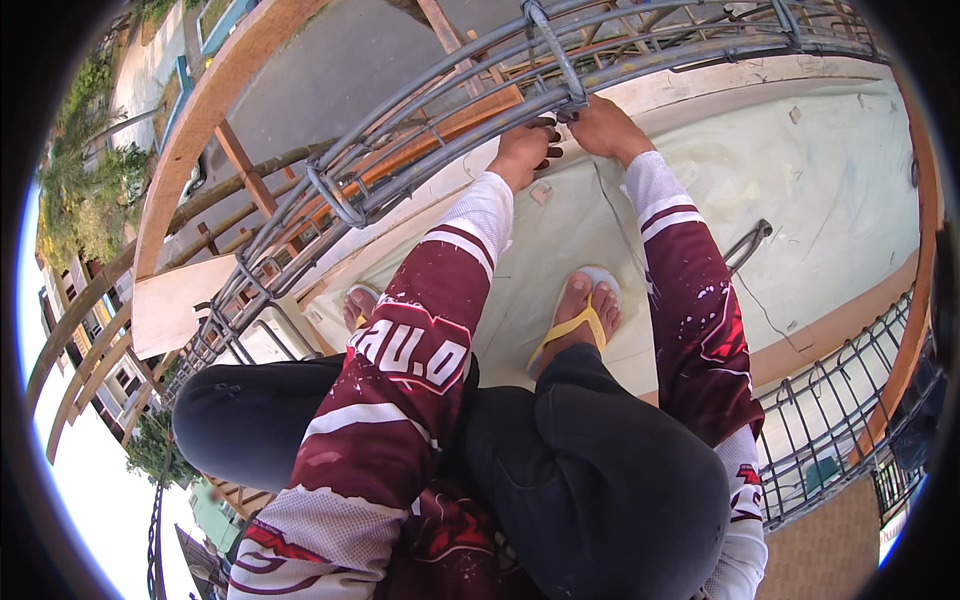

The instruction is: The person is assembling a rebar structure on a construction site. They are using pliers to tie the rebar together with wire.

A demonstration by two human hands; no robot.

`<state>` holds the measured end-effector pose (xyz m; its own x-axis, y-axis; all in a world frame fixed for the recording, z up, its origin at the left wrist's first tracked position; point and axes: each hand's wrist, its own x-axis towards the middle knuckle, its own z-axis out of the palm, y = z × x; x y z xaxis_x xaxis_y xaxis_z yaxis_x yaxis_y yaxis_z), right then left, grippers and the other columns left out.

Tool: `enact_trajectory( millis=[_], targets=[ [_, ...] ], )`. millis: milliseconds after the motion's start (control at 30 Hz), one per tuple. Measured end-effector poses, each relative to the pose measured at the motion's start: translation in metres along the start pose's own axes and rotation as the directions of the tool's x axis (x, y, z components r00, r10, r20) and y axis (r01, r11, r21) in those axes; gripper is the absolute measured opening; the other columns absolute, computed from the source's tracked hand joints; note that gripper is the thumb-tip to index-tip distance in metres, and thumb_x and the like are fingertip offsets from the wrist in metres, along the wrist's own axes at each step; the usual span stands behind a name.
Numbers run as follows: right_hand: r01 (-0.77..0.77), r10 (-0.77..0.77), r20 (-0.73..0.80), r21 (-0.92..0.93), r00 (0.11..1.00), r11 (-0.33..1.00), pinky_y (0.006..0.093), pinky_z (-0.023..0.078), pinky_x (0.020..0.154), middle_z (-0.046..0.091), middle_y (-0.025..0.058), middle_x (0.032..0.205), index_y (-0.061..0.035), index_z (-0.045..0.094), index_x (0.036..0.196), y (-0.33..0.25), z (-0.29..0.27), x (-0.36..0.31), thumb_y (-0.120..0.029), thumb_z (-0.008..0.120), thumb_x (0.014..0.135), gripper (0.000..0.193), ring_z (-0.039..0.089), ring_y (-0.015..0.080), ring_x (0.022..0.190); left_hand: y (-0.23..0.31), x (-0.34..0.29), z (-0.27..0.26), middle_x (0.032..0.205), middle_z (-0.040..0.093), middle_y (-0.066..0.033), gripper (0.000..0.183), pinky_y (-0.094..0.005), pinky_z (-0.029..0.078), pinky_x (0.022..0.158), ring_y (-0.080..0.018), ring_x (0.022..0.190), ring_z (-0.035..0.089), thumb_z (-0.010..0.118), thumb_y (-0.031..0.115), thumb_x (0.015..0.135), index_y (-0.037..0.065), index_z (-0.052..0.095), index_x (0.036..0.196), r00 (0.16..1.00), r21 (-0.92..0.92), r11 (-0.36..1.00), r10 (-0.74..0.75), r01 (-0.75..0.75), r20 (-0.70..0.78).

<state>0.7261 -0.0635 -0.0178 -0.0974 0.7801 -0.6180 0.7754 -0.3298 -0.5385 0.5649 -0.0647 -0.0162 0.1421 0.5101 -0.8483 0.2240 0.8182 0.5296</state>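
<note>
Both hands are at the underside of a long cage of grey steel reinforcing bars [460, 128], close to where a square stirrup [556, 55] wraps the bars. My left hand [521, 153] has curled fingers with dark tips, just below the lowest bar. Beside it, my right hand [606, 130] is closed, its fingertips against the bar at the stirrup's corner. Whatever is between the fingers of either hand is too small to make out. A thin dark line, perhaps a wire, runs from under the right hand down the pale panel.
I squat on a pale panel [830, 190] in yellow-strapped flip-flops [573, 328]. A bent steel bar [750, 243] lies right of my right forearm, near a thin wire. Steel mesh [830, 430] stands at the lower right. Wooden boards [205, 120] and a drop to a road [300, 95] are beyond the cage.
</note>
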Motion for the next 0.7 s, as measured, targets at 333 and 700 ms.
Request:
enact_trajectory(
  millis=[333, 700],
  targets=[
    [-0.117, 0.114, -0.069, -0.039, 0.991, 0.992, 0.0441, 0.05, 0.098, 0.07, 0.0164, 0.117, -0.0126, 0.071, 0.115, -0.01, -0.012, -0.007, -0.013, 0.06, 0.086, 0.031, 0.065, 0.034, 0.114, -0.002, 0.01, 0.004, 0.103, 0.071, -0.0095, 0.021, -0.0311, 0.051, 0.069, -0.0211, 0.083, 0.072, 0.064, 0.013, 0.094, -0.002, 0.067, 0.109, 0.982, 0.084, 0.987, 0.149, -0.14, -0.118],
    [-0.141, 0.117, -0.132, -0.183, 0.984, 0.973, 0.0455, 0.054, 0.091, 0.072, 0.0159, 0.108, -0.0109, 0.073, 0.107, -0.026, -0.016, -0.022, -0.017, 0.067, 0.085, 0.024, 0.069, 0.0332, 0.104, 0.019, 0.002, -0.005, 0.117, 0.066, -0.0076, 0.028, -0.0379, 0.047, 0.091, -0.0211, 0.109, 0.062, 0.06, 0.02, 0.096, 0.003, 0.062, 0.117, 0.999, -0.063, 0.997, -0.049, 0.05, 0.023]
  ],
)
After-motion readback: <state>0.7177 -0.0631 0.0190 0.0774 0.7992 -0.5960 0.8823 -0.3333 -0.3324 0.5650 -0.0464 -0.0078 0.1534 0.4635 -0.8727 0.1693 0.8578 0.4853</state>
